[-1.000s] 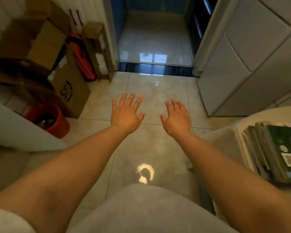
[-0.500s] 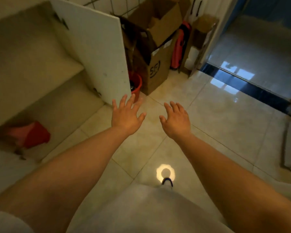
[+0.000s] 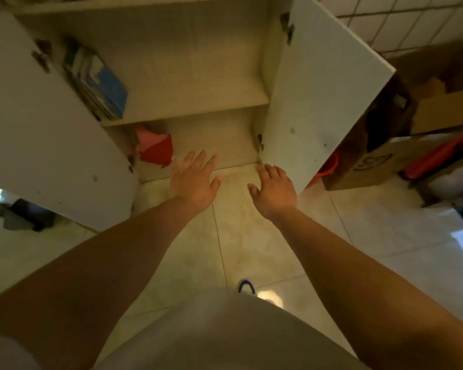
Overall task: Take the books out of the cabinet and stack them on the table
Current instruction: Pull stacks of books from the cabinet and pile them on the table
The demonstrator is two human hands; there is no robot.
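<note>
White panels frame the scene: two cabinet doors stand swung open, the left door (image 3: 46,134) filling the left side and the right door (image 3: 318,89) angled out toward the tiled wall. Between them the cabinet (image 3: 187,62) shows two levels. On the upper shelf, hard against the left wall, one cluster of books (image 3: 99,84) leans upright with a blue cover facing out — too blurred to count the volumes. Below it, on the cabinet floor, lies one red and pink object (image 3: 155,149). Two bare hands reach forward over the floor tiles: the left hand (image 3: 195,180), fingers spread and empty, hovers at the cabinet's lower edge; the right hand (image 3: 274,193), also spread and holding nothing, sits just beside the right door. Farther right stand cardboard boxes (image 3: 377,161), at least two.
</note>
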